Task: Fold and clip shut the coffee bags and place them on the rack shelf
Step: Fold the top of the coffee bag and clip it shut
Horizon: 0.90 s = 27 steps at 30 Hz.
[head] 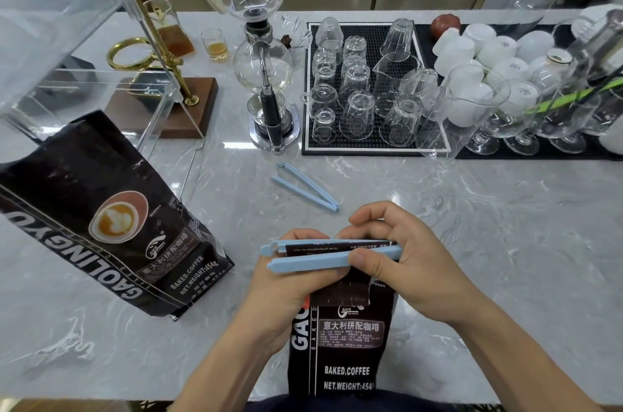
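Observation:
A black coffee bag (340, 344) stands at the counter's near edge with its top folded over. A light blue clip (310, 261) straddles the fold, its two arms still slightly apart at the left end. My right hand (397, 253) pinches the clip's right end, thumb on the near arm. My left hand (286, 280) grips the bag's folded top from the left, under the clip. A second black coffee bag (111, 219) stands tilted at the left with its top open. A spare blue clip (306, 187) lies open on the counter beyond my hands.
A clear acrylic rack shelf (67, 50) stands at the far left. A siphon coffee maker (264, 74) sits mid-counter. A black mat (367, 148) holds several upturned glasses, with white cups (472, 50) and stemmed glasses to the right. The counter is grey marble (488, 226).

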Each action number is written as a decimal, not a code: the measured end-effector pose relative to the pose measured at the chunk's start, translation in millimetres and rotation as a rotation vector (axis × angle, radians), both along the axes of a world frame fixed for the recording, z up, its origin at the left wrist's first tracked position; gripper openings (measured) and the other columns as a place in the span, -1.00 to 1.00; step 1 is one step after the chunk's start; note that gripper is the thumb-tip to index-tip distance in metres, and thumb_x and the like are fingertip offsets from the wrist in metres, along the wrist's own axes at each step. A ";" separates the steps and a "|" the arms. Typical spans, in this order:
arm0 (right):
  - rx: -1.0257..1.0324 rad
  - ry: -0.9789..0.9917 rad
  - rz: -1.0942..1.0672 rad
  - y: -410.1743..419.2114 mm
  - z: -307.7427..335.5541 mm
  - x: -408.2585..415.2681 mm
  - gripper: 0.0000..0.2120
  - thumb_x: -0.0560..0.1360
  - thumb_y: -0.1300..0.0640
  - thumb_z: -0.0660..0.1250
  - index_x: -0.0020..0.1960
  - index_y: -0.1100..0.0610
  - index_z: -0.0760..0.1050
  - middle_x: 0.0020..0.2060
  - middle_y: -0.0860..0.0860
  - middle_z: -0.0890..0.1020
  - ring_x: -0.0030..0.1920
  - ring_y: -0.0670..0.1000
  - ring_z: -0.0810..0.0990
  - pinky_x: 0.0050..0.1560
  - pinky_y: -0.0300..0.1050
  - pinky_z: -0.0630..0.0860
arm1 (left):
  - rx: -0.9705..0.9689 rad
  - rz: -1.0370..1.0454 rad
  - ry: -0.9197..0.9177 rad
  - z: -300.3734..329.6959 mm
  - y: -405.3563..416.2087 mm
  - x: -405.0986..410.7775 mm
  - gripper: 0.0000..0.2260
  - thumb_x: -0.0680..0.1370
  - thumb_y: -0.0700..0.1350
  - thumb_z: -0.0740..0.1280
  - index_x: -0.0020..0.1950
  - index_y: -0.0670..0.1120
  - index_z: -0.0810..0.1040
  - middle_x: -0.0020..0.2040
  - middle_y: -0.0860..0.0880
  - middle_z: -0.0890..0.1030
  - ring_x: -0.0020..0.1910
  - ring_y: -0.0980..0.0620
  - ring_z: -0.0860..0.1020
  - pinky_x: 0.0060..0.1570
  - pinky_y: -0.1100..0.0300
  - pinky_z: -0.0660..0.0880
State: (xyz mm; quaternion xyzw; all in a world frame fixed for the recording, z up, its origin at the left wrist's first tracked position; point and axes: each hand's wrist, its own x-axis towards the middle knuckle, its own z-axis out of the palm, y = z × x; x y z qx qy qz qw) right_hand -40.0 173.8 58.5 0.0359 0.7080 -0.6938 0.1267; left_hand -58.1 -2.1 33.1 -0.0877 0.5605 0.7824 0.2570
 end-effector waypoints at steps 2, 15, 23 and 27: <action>0.004 0.000 -0.001 -1.2 -0.2 -0.4 -0.70 0.43 0.25 0.45 0.11 0.13 0.45 -0.01 0.10 0.71 -0.12 -0.03 0.68 -0.13 -0.26 0.57 | 0.013 0.000 -0.014 0.0 0.8 -0.4 -0.67 0.18 -0.31 0.60 -0.18 -0.04 0.62 -0.28 -0.10 0.68 -0.32 -0.03 0.67 -0.37 0.19 0.60; 0.049 0.018 -0.025 -7.2 0.4 -4.5 -0.73 0.43 0.31 0.44 0.06 0.16 0.44 -0.06 0.09 0.73 -0.09 0.02 0.72 -0.06 -0.22 0.61 | 0.016 -0.031 -0.033 -4.4 -0.1 -4.0 -0.60 0.12 -0.20 0.63 -0.11 -0.05 0.60 -0.19 -0.15 0.68 -0.23 -0.10 0.66 -0.11 0.03 0.54; 0.006 0.022 -0.145 -8.3 -3.3 -9.4 -0.74 0.32 0.13 0.45 -0.06 0.10 0.44 -0.10 0.12 0.74 -0.16 0.08 0.71 -0.20 -0.17 0.61 | 0.061 0.043 0.026 -1.9 -8.2 1.1 -0.65 0.38 -0.08 0.56 0.07 -0.24 0.63 -0.03 -0.26 0.69 -0.04 -0.16 0.66 0.01 -0.02 0.61; 0.065 0.024 -0.146 -8.0 -4.4 -9.7 -0.72 0.29 0.05 0.45 -0.09 0.06 0.44 -0.10 0.08 0.75 -0.08 0.17 0.71 -0.03 0.07 0.62 | 0.055 0.201 -0.041 2.9 -5.3 5.5 -0.71 0.36 0.02 0.48 0.00 -0.10 0.68 -0.06 -0.22 0.70 -0.08 -0.15 0.66 -0.04 -0.01 0.62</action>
